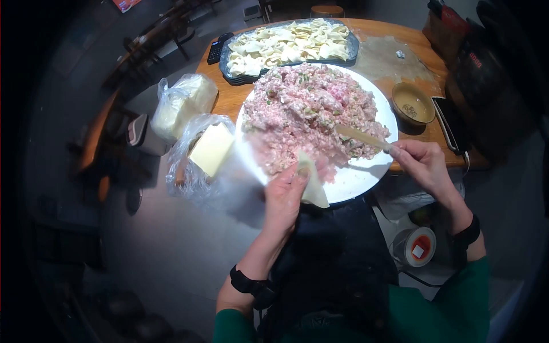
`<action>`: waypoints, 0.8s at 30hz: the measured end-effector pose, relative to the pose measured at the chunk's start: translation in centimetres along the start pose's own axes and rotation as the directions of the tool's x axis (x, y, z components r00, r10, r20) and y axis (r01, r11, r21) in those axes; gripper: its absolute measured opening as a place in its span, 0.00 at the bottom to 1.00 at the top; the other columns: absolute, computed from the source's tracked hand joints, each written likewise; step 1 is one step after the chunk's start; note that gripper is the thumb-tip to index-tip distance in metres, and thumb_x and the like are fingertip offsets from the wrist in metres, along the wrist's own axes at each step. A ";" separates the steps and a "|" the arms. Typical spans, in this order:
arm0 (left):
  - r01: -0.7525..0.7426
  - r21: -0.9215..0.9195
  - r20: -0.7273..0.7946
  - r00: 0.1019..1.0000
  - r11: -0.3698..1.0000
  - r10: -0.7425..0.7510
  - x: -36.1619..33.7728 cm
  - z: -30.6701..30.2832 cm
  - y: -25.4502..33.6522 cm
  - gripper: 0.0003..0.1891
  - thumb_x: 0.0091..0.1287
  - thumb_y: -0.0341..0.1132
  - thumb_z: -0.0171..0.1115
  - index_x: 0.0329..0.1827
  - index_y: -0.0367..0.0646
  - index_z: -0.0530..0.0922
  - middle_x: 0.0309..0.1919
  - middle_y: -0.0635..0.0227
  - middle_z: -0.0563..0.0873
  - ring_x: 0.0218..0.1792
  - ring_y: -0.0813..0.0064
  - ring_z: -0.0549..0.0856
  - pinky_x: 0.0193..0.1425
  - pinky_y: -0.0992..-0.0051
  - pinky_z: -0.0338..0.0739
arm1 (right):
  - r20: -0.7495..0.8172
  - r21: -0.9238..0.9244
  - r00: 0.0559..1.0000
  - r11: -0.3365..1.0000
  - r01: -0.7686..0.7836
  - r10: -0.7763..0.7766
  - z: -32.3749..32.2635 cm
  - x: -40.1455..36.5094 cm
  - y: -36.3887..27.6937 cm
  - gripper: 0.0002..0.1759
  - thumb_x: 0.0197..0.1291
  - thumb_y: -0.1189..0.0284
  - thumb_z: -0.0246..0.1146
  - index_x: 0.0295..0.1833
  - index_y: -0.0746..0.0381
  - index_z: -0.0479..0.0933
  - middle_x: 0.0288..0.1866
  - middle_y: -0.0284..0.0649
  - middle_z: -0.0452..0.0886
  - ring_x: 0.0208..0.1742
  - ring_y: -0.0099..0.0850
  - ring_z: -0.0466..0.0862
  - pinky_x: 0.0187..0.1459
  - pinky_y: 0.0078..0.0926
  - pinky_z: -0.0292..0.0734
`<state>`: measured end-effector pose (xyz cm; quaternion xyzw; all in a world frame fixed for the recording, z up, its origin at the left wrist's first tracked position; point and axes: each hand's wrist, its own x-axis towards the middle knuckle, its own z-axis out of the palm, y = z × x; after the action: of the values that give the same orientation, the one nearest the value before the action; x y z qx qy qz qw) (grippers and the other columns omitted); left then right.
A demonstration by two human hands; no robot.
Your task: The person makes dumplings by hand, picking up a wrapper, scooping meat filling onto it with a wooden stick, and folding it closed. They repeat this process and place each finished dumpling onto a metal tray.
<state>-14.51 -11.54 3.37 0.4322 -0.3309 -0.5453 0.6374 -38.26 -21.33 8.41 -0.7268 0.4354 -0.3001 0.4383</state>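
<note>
My left hand (pixel 287 193) pinches a pale, thin dough wrapper (pixel 313 186) at the near edge of a large white plate (pixel 374 182). A big mound of pink minced filling with green bits (pixel 309 108) covers most of that plate. Between the fingers of my right hand (pixel 420 163) is the end of a flat wooden stick (pixel 363 137), whose far tip touches the filling. To the left of the plate, a stack of square wrappers (pixel 212 150) lies in an open clear plastic bag.
Behind the plate, a tray (pixel 353 51) holds many folded dumplings. A small brown bowl (pixel 413 104) and a phone (pixel 450 126) are at the right. Another filled plastic bag (pixel 183 106) sits at the left. A round container (pixel 416 247) stands below, at the right.
</note>
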 end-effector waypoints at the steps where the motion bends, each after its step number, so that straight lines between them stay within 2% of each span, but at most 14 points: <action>1: -0.003 0.146 -0.028 1.000 0.989 0.007 -0.1 0.0 0.0 0.17 0.68 0.35 0.54 0.54 0.30 0.74 0.47 0.58 0.82 0.47 0.71 0.82 0.54 0.75 0.74 | 0.093 0.098 0.993 0.993 0.061 -0.070 1.8 -1.0 -0.7 0.11 0.60 0.71 0.61 0.40 0.69 0.81 0.22 0.26 0.75 0.27 0.12 0.70 0.27 0.14 0.66; 2: -0.002 0.287 -0.054 0.998 0.958 0.019 -0.2 0.1 0.0 0.17 0.68 0.35 0.54 0.54 0.31 0.74 0.47 0.58 0.82 0.47 0.72 0.82 0.53 0.76 0.74 | 0.126 0.051 0.992 0.998 0.027 -0.033 3.0 -1.5 -1.1 0.11 0.59 0.71 0.61 0.39 0.69 0.81 0.23 0.27 0.77 0.28 0.12 0.71 0.29 0.14 0.68; 6: -0.060 0.207 -0.014 0.998 0.976 0.064 -0.1 -0.1 -0.5 0.17 0.69 0.34 0.53 0.56 0.33 0.73 0.46 0.59 0.83 0.46 0.71 0.82 0.52 0.77 0.75 | 0.097 0.133 0.993 0.988 -0.084 0.071 5.0 -0.4 0.8 0.10 0.58 0.71 0.63 0.38 0.68 0.81 0.22 0.27 0.77 0.27 0.12 0.71 0.28 0.14 0.68; 8: -0.044 -0.035 0.028 0.999 0.998 0.045 -0.4 -0.3 -0.4 0.19 0.70 0.33 0.50 0.61 0.35 0.68 0.53 0.56 0.78 0.53 0.69 0.79 0.57 0.72 0.73 | -0.015 0.320 0.997 0.945 -0.067 0.076 6.0 -1.0 0.5 0.11 0.55 0.73 0.65 0.42 0.66 0.80 0.26 0.27 0.77 0.28 0.13 0.70 0.29 0.13 0.67; 9: -0.040 -0.041 0.024 0.999 0.998 0.041 -0.5 0.1 -0.3 0.19 0.70 0.33 0.50 0.61 0.35 0.68 0.53 0.56 0.78 0.53 0.69 0.79 0.57 0.72 0.73 | -0.011 0.317 0.997 0.946 -0.073 0.081 7.1 -1.6 0.2 0.11 0.55 0.73 0.65 0.42 0.66 0.80 0.26 0.27 0.77 0.28 0.13 0.70 0.29 0.13 0.67; 11: 0.005 -0.458 -0.126 0.989 0.889 -0.071 -0.3 1.2 0.2 0.23 0.72 0.35 0.42 0.67 0.35 0.56 0.65 0.57 0.67 0.66 0.65 0.65 0.67 0.62 0.64 | -0.035 0.387 0.999 0.922 0.027 -0.015 10.0 -2.4 -1.1 0.10 0.54 0.77 0.66 0.42 0.67 0.78 0.26 0.24 0.71 0.28 0.11 0.66 0.30 0.11 0.63; 12: 0.021 -0.492 -0.031 0.999 0.870 -0.042 -0.3 1.1 0.1 0.23 0.73 0.40 0.40 0.69 0.41 0.55 0.69 0.64 0.59 0.70 0.68 0.57 0.71 0.61 0.54 | -0.035 0.386 0.999 0.922 0.024 -0.011 10.8 -2.6 -1.2 0.10 0.54 0.77 0.66 0.42 0.67 0.78 0.26 0.24 0.71 0.28 0.11 0.66 0.30 0.11 0.63; 14: 0.035 -0.598 0.015 0.999 0.800 -0.033 -0.4 1.0 -0.6 0.22 0.72 0.38 0.43 0.66 0.41 0.58 0.66 0.62 0.64 0.67 0.67 0.63 0.70 0.62 0.59 | -0.033 0.380 0.998 0.924 -0.035 0.052 12.3 -2.7 -1.2 0.17 0.50 0.76 0.69 0.47 0.64 0.78 0.39 0.31 0.79 0.38 0.14 0.74 0.37 0.12 0.69; 15: 0.051 -0.695 0.058 0.998 0.718 -0.014 -0.5 0.8 -0.9 0.20 0.71 0.37 0.47 0.64 0.41 0.62 0.63 0.59 0.69 0.64 0.66 0.69 0.68 0.63 0.64 | -0.035 0.382 0.998 0.924 -0.035 0.053 13.0 -2.7 -1.2 0.17 0.50 0.76 0.69 0.47 0.64 0.78 0.39 0.31 0.79 0.38 0.14 0.74 0.37 0.12 0.69; 17: 0.014 -0.675 0.017 1.000 0.738 -0.003 -0.6 0.6 -1.2 0.20 0.71 0.37 0.47 0.64 0.42 0.61 0.61 0.60 0.71 0.62 0.67 0.70 0.67 0.63 0.65 | -0.208 0.644 0.978 0.753 0.135 0.002 13.8 -2.6 -1.1 0.14 0.53 0.77 0.67 0.47 0.66 0.78 0.40 0.33 0.80 0.40 0.17 0.76 0.40 0.15 0.71; 19: -0.026 -0.657 -0.027 1.000 0.753 0.012 -0.4 0.2 -1.8 0.21 0.71 0.38 0.47 0.65 0.42 0.61 0.58 0.61 0.73 0.60 0.68 0.72 0.66 0.63 0.66 | -0.267 0.558 0.961 0.802 0.215 -0.072 13.6 -2.1 -0.8 0.13 0.55 0.78 0.65 0.47 0.67 0.77 0.40 0.34 0.80 0.41 0.18 0.77 0.41 0.16 0.71; 22: -0.023 -0.695 0.139 0.976 0.719 0.166 0.0 -0.3 -2.0 0.15 0.72 0.33 0.44 0.61 0.45 0.66 0.50 0.65 0.78 0.52 0.71 0.77 0.58 0.70 0.70 | -0.279 0.452 0.942 0.840 0.300 -0.186 12.7 -1.7 -0.7 0.13 0.55 0.81 0.62 0.48 0.67 0.77 0.39 0.36 0.81 0.40 0.21 0.78 0.41 0.17 0.72; 23: -0.084 -0.386 0.049 0.993 0.919 0.111 -0.3 -0.3 -1.7 0.14 0.70 0.32 0.46 0.57 0.43 0.70 0.46 0.64 0.80 0.48 0.70 0.79 0.54 0.71 0.73 | -0.245 0.441 0.944 0.842 0.310 -0.220 12.2 -1.5 -0.7 0.14 0.54 0.82 0.62 0.49 0.67 0.77 0.39 0.38 0.81 0.39 0.22 0.78 0.40 0.18 0.72; 24: -0.093 -0.021 -0.056 0.994 0.995 0.092 -0.5 -0.1 -1.1 0.13 0.69 0.31 0.48 0.53 0.42 0.74 0.41 0.63 0.82 0.44 0.69 0.81 0.50 0.72 0.75 | -0.246 0.437 0.944 0.844 0.311 -0.221 11.6 -1.0 -0.6 0.14 0.54 0.82 0.62 0.49 0.67 0.77 0.39 0.38 0.81 0.39 0.22 0.78 0.40 0.18 0.72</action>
<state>-15.00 -11.03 2.34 0.4237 -0.3265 -0.5072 0.6757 -28.99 -15.94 3.90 -0.6207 0.2831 -0.5214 0.5125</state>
